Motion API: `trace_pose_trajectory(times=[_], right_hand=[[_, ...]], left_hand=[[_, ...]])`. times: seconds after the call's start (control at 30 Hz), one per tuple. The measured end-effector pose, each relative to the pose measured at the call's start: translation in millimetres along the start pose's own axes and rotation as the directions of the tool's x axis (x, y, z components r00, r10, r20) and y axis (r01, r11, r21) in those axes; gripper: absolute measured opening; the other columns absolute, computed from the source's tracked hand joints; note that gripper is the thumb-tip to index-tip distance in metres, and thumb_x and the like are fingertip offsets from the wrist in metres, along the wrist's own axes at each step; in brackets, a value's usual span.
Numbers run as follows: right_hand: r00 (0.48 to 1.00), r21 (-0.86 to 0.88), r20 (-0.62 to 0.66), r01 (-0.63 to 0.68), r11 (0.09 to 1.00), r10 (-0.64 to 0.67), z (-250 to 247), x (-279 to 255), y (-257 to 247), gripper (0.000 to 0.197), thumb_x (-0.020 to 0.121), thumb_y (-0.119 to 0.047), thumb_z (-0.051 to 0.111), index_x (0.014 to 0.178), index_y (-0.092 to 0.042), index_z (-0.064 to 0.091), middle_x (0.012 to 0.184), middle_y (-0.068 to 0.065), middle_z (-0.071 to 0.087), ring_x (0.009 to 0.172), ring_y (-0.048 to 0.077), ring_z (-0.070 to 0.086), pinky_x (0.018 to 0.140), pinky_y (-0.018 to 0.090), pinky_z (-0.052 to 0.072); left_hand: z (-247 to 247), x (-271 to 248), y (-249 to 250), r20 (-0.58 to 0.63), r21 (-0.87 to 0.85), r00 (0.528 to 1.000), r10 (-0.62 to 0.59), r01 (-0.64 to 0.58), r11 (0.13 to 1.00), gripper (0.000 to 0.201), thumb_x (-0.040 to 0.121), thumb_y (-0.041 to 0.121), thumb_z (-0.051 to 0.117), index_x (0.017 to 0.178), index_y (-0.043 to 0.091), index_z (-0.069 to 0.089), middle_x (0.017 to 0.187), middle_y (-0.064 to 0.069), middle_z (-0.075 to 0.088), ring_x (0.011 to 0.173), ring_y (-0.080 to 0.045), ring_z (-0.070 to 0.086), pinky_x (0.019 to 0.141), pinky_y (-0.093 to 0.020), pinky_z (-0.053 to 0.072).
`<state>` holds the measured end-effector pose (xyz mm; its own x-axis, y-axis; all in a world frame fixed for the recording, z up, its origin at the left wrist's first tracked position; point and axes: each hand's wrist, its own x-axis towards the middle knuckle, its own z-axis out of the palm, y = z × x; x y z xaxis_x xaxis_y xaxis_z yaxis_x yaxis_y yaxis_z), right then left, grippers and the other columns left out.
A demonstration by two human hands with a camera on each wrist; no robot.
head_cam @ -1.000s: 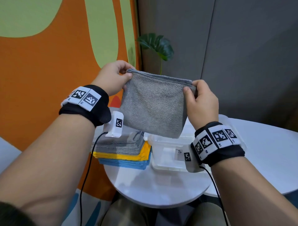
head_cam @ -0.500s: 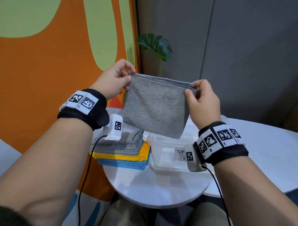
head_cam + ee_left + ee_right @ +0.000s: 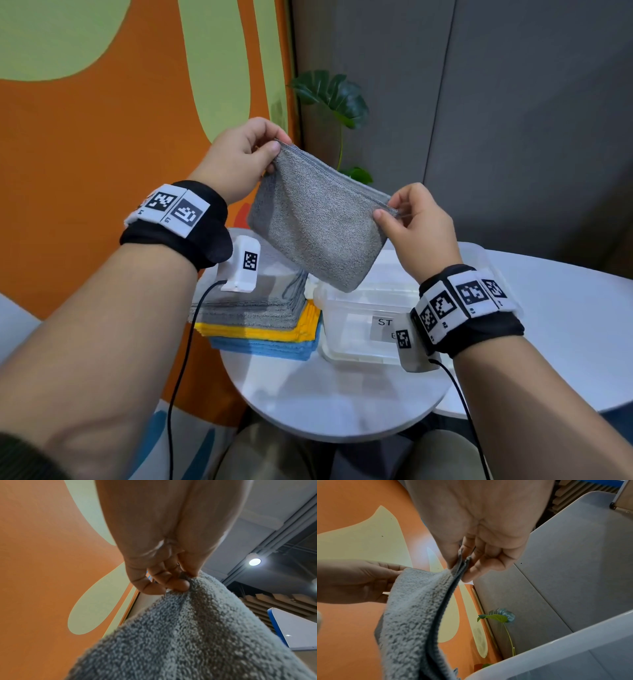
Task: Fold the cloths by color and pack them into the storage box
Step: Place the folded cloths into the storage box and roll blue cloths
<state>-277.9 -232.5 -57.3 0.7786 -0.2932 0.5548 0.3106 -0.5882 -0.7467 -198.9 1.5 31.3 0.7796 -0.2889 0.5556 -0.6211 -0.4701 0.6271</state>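
Observation:
I hold a folded grey cloth point(image 3: 318, 222) in the air above the table, its top edge slanting down to the right. My left hand point(image 3: 270, 150) pinches its upper left corner point(image 3: 188, 582). My right hand point(image 3: 387, 214) pinches the right corner, where two doubled edges point(image 3: 462, 563) show between thumb and fingers. The grey cloth point(image 3: 412, 615) hangs slack between the hands. Below it stands the clear plastic storage box point(image 3: 346, 329) with a white label. Left of the box lies a stack of cloths point(image 3: 260, 318): grey on top, yellow beneath, blue at the bottom.
A small round white table point(image 3: 325, 404) carries the stack and the box, and a larger white table point(image 3: 565, 325) adjoins it on the right. An orange and green wall point(image 3: 102, 137) stands at left, grey panels and a potted plant point(image 3: 335, 99) behind.
The left hand has risen and the right hand has dropped, so the cloth's top edge now slants and the cloth sags. Both hands have drawn slightly closer together.

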Motion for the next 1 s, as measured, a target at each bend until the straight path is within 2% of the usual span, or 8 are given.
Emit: trace_pose_trajectory(times=[0.17,0.3,0.43,0.57,0.67,0.77,0.87,1.0], right_hand=[[1.000,-0.032,0.017,-0.002,0.999,0.003,1.7,-1.2,1.8,0.017,0.085,-0.026,0.068,0.083,-0.020,0.053,0.067,-0.007,0.054,0.061,0.006,0.049,0.065,0.026,0.043],[0.997,-0.075,0.028,0.069,0.995,-0.067,2.9,-1.3,2.0,0.018,0.086,-0.029,0.066,0.081,-0.021,0.050,0.083,-0.002,0.055,0.063,0.006,0.050,0.065,0.026,0.038],[0.995,-0.052,0.063,0.084,0.995,-0.081,6.5,-2.0,3.0,0.017,0.089,-0.028,0.062,0.085,-0.022,0.046,0.084,-0.005,0.053,0.066,0.014,0.050,0.064,0.026,0.036],[0.998,0.012,0.048,0.039,0.999,-0.040,9.0,-1.8,1.5,0.019,0.087,-0.023,0.067,0.097,-0.024,0.051,0.086,-0.016,0.051,0.070,0.004,0.048,0.073,0.025,0.042],[0.998,0.022,0.051,0.031,0.999,-0.032,7.9,-1.3,1.2,0.021,0.086,-0.023,0.068,0.105,-0.023,0.059,0.091,-0.018,0.054,0.079,0.008,0.053,0.083,0.031,0.049],[0.998,-0.002,0.030,0.047,0.999,-0.047,6.2,-1.6,2.3,0.011,0.086,-0.024,0.066,0.095,-0.027,0.061,0.096,-0.007,0.062,0.085,0.011,0.056,0.084,0.037,0.050],[0.999,-0.023,-0.009,0.051,0.998,-0.052,5.2,-2.6,2.7,0.005,0.087,-0.026,0.065,0.087,-0.025,0.061,0.090,-0.006,0.062,0.083,0.009,0.055,0.080,0.032,0.049],[0.995,-0.018,-0.081,0.059,0.998,-0.060,5.0,-2.7,1.7,0.015,0.088,-0.030,0.065,0.081,-0.018,0.061,0.083,-0.006,0.062,0.080,0.009,0.055,0.074,0.026,0.045]], left_hand=[[-0.9,1.9,0.1,0.010,0.037,0.999,0.040,-0.041,0.998,0.023,0.098,0.007,0.045,0.094,0.024,0.059,0.076,0.009,0.056,0.064,-0.003,0.052,0.061,-0.011,0.043],[-1.9,1.9,-1.4,0.014,0.088,0.999,0.037,-0.038,0.995,0.020,0.098,0.007,0.044,0.097,0.021,0.059,0.076,0.008,0.055,0.065,-0.005,0.051,0.062,-0.015,0.044],[-1.9,0.2,0.4,0.009,0.069,0.999,0.041,-0.042,0.997,0.019,0.099,0.010,0.043,0.098,0.021,0.059,0.077,0.006,0.056,0.070,-0.010,0.052,0.066,-0.020,0.046],[-1.0,-1.6,3.4,0.026,0.076,0.997,0.068,-0.070,0.995,0.019,0.099,0.012,0.043,0.100,0.020,0.060,0.083,0.002,0.058,0.076,-0.012,0.053,0.071,-0.028,0.046],[-2.4,-2.2,4.2,0.047,0.077,0.996,0.081,-0.084,0.993,0.022,0.099,0.010,0.042,0.096,0.024,0.058,0.087,-0.001,0.058,0.076,-0.012,0.052,0.070,-0.028,0.046],[-4.7,-2.1,3.1,0.081,0.052,0.993,0.081,-0.085,0.995,0.031,0.099,0.007,0.040,0.088,0.032,0.054,0.083,0.002,0.054,0.074,-0.014,0.051,0.069,-0.030,0.045],[-6.2,-1.7,0.7,0.094,0.039,0.993,0.069,-0.073,0.997,0.033,0.099,0.007,0.039,0.087,0.034,0.053,0.079,0.003,0.050,0.074,-0.017,0.051,0.071,-0.034,0.046],[-4.8,-1.9,-2.1,0.049,0.069,0.998,0.039,-0.043,0.997,0.031,0.099,0.006,0.039,0.088,0.031,0.054,0.078,0.005,0.052,0.068,-0.010,0.052,0.071,-0.030,0.047]])
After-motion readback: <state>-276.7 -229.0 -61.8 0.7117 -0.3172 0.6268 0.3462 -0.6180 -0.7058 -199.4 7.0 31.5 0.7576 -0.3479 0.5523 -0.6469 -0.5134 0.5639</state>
